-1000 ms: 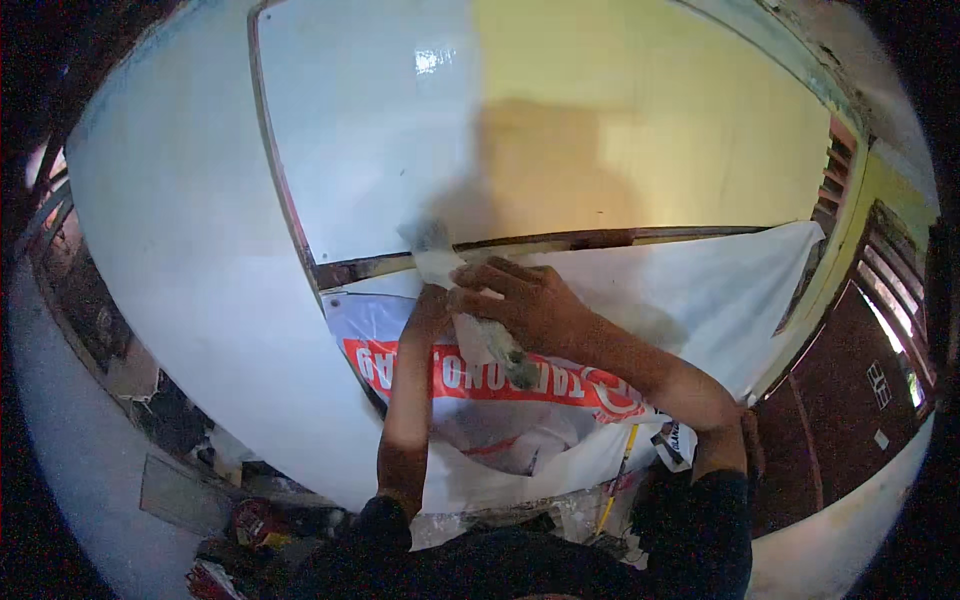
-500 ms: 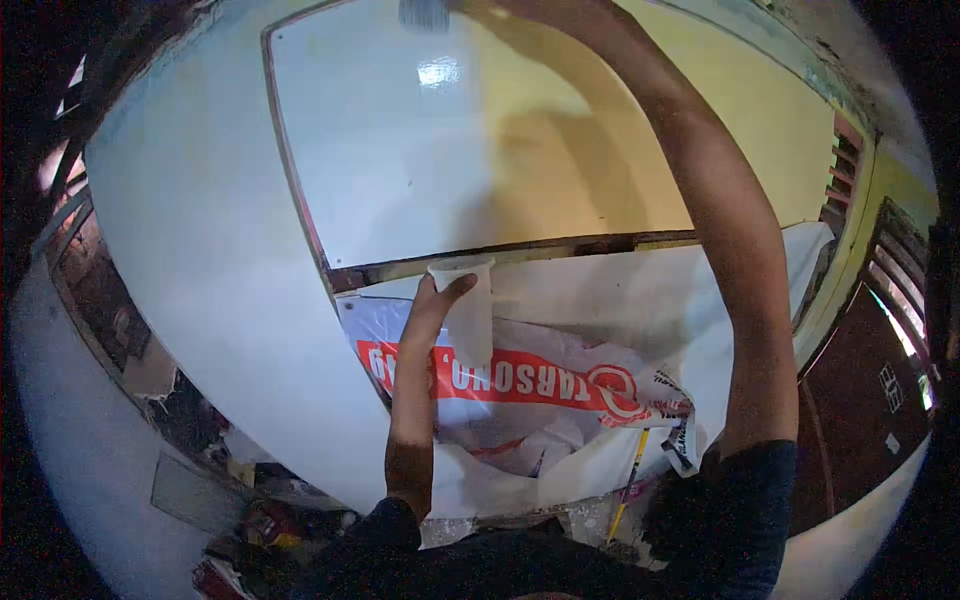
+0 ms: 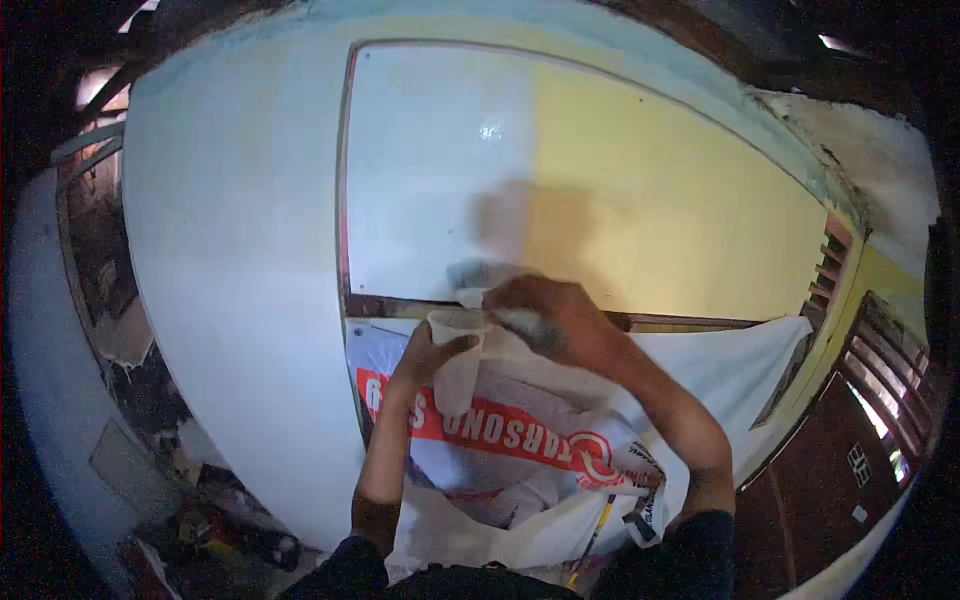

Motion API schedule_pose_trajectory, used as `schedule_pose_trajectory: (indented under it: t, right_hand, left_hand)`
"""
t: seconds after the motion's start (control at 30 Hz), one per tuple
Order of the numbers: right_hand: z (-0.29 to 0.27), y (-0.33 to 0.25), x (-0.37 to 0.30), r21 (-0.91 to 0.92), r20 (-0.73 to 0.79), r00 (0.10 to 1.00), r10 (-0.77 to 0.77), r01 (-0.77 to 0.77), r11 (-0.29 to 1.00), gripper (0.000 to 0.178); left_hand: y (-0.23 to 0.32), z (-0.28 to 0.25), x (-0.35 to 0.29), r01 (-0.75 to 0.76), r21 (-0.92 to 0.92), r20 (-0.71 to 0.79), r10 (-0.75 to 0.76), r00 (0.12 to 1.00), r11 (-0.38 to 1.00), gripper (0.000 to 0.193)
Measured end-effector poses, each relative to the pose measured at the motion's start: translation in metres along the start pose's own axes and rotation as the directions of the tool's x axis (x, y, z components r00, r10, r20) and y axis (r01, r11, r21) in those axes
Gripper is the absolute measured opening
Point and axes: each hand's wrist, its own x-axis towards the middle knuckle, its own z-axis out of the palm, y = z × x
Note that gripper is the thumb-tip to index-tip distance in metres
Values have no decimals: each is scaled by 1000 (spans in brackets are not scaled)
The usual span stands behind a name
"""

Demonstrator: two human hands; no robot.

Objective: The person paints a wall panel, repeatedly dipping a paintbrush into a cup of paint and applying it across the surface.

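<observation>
My left hand (image 3: 428, 356) is wrapped round a tall translucent white plastic cup (image 3: 457, 385), held upright below the panel's lower edge. Just above and to the right of its rim, my right hand (image 3: 560, 308) grips a paintbrush (image 3: 470, 297), mostly covered by my fingers and smeared by motion. Whether the bristles touch the cup cannot be made out. Behind both hands is a wall panel (image 3: 430, 170) in a thin dark frame. Its left part is coated glossy white, while its right part (image 3: 680, 200) is yellow, with a fairly straight upright border between them.
A white sheet and a printed red-and-white banner (image 3: 500, 440) hang below the panel. A yellow stick (image 3: 600, 530) leans low near the banner. White wall (image 3: 230, 260) stretches left, with clutter (image 3: 215, 530) on the floor below. To the right are slatted openings (image 3: 830, 265) and a brown door (image 3: 810, 490).
My right hand has come down with the paintbrush from the top of the panel to the cup's rim. The view has tilted upward, showing the panel's top edge. My left hand keeps holding the cup.
</observation>
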Motion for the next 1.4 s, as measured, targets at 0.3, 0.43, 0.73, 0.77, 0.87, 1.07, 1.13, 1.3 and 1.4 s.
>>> schedule_pose_trajectory:
  t: [0.3,0.43,0.73,0.77,0.87,1.07,1.13,1.3,1.4]
  right_hand:
    - [-140,64,190,-126,-321,945,-54,14,992,22]
    - [-166,25,204,-307,-311,933,-181,82,948,29]
    - [-127,30,154,-393,-206,821,-533,430,813,20]
    - [-121,33,149,-397,-155,824,-545,453,798,23]
    - [-87,52,140,-675,-83,833,-546,356,646,27]
    - [-21,80,112,-710,-111,881,-461,254,657,26]
    - [-14,73,99,-653,-201,884,-421,200,730,24]
    - [-40,48,127,-813,-221,882,-416,69,578,35]
    - [-31,55,144,-784,-237,851,-468,117,609,38]
  left_hand:
    - [26,24,-8,33,13,-73,-32,997,999,52]
    - [31,27,-5,29,87,-138,-17,990,996,50]
    - [13,8,-3,13,-38,-41,-14,999,999,56]
    - [13,7,-2,6,-17,-38,-6,999,1000,55]
    - [19,7,0,27,69,-16,-26,1000,997,53]
    - [3,2,-3,110,-141,-173,-134,976,984,56]
    - [-14,-2,5,113,-205,-162,-148,976,972,57]
    - [-14,0,7,75,-62,-92,-81,992,995,60]
    - [-12,-7,7,61,-28,-101,-63,993,998,63]
